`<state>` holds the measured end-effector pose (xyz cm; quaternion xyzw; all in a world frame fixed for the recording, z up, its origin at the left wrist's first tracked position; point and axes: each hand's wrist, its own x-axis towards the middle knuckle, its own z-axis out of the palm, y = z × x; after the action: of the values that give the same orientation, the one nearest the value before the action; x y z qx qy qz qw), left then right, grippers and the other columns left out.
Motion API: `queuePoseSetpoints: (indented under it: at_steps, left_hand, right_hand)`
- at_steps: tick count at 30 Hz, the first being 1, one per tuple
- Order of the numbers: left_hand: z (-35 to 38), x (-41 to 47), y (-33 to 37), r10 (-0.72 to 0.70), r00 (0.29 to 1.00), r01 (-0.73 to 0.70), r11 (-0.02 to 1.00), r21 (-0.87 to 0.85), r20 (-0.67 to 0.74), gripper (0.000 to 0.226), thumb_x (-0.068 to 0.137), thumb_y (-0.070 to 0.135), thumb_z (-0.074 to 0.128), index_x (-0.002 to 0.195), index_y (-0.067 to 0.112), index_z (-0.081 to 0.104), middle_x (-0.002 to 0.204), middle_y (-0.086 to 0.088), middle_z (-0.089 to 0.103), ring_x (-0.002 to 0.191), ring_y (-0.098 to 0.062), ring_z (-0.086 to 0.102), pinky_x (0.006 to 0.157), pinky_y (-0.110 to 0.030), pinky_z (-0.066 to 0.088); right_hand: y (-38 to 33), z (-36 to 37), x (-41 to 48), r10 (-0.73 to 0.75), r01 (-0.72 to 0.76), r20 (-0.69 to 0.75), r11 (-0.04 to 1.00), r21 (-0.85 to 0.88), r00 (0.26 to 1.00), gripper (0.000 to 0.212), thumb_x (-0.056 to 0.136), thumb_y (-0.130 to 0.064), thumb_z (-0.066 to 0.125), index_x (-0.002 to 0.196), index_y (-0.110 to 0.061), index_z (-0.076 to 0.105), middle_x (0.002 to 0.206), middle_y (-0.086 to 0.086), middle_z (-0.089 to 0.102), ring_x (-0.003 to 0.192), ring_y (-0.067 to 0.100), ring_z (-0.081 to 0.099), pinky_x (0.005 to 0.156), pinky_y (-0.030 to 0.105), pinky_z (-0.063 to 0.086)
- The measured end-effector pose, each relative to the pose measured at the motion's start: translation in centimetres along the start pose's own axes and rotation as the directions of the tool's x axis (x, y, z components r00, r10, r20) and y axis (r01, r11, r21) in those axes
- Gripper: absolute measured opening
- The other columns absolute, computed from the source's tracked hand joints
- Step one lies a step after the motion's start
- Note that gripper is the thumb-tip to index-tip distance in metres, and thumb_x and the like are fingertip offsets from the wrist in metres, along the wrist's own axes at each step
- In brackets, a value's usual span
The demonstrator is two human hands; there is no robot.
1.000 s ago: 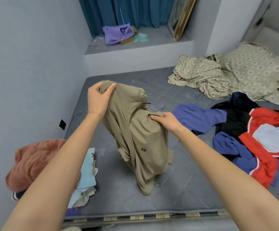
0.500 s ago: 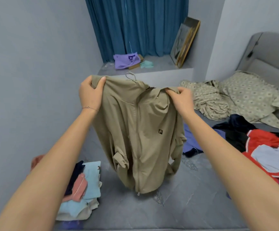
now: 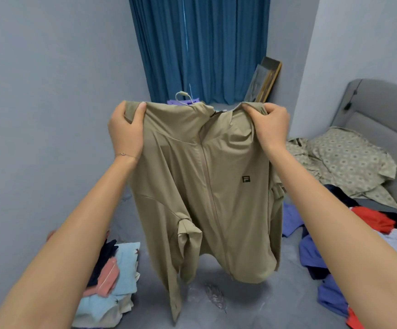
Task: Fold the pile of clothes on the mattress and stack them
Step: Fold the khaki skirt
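A khaki zip jacket (image 3: 218, 191) with a small dark chest logo hangs in the air in front of me, front side facing me. My left hand (image 3: 126, 129) grips its left shoulder and my right hand (image 3: 269, 124) grips its right shoulder. Its hem and one sleeve dangle just above the grey mattress (image 3: 252, 305). A stack of folded clothes (image 3: 114, 281) in light blue, pink and navy lies at the lower left. The unfolded pile (image 3: 330, 257) of blue, red, dark and white garments spreads at the right.
A grey wall runs along the left. Blue curtains (image 3: 202, 48) hang at the back above a ledge with a leaning picture frame (image 3: 263, 81). A patterned beige sheet and pillow (image 3: 344, 162) lie by the grey headboard (image 3: 382, 119) at the right.
The jacket went from a bunched lump on the mattress to being held spread out by both shoulders, then lifted higher. My view has tilted upward.
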<state>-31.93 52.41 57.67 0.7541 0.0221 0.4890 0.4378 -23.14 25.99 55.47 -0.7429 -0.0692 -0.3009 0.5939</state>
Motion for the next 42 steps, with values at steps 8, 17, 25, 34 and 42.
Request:
queuePoseSetpoints:
  at_steps: [8,17,25,34,42]
  left_hand:
    - [0.1,2.3,1.3,-0.031,0.999,0.032,0.991,-0.127,0.013,0.039,0.09,0.027,0.061,0.06,0.024,0.037,0.06,0.01,0.037,0.056,-0.002,0.033,0.056,-0.019,0.031]
    - [9.0,-2.5,-17.3,-0.334,0.891,0.246,0.924,0.292,0.306,0.031,0.088,0.036,0.061,0.07,0.011,0.056,0.067,-0.003,0.058,0.068,-0.024,0.053,0.066,-0.036,0.043]
    - [17.7,-10.4,-35.1,-0.557,0.678,0.318,0.811,0.491,0.48,0.024,0.094,0.031,0.057,0.087,0.009,0.066,0.087,-0.007,0.067,0.083,-0.024,0.057,0.068,-0.032,0.04]
    - [27.3,-11.7,-50.6,-0.694,0.6,0.527,0.717,0.456,0.397,0.026,0.096,0.022,0.055,0.079,0.002,0.06,0.068,-0.001,0.051,0.066,-0.011,0.042,0.063,-0.027,0.032]
    - [25.2,-22.8,-60.5,-0.833,0.454,0.543,0.541,0.643,0.318,0.041,0.095,0.026,0.056,0.13,0.006,0.054,0.13,-0.014,0.058,0.121,-0.029,0.052,0.101,-0.035,0.037]
  right_hand:
    - [-1.7,-1.4,2.1,-0.021,0.021,0.019,1.0,0.015,1.0,0.059,0.073,-0.053,0.074,0.057,-0.001,0.052,0.056,0.006,0.044,0.055,0.011,0.037,0.053,0.029,0.029]
    - [12.9,2.6,0.4,0.214,-0.081,0.291,0.91,-0.408,0.933,0.06,0.084,-0.043,0.069,0.052,-0.019,0.025,0.047,0.0,0.026,0.047,0.014,0.027,0.048,0.032,0.02]
    - [32.6,8.8,-3.6,0.492,-0.269,0.277,0.775,-0.572,0.825,0.051,0.087,-0.041,0.065,0.054,-0.014,0.038,0.051,0.003,0.041,0.059,0.024,0.039,0.055,0.039,0.032]
    - [47.6,19.0,-1.5,0.571,-0.414,0.121,0.71,-0.569,0.812,0.028,0.088,-0.024,0.064,0.067,-0.01,0.053,0.066,0.006,0.053,0.072,0.028,0.045,0.062,0.038,0.031]
    - [58.7,24.1,-7.6,0.503,-0.133,0.342,0.693,-0.708,0.794,0.053,0.083,-0.029,0.072,0.129,-0.008,0.054,0.132,0.013,0.052,0.129,0.032,0.042,0.106,0.042,0.033]
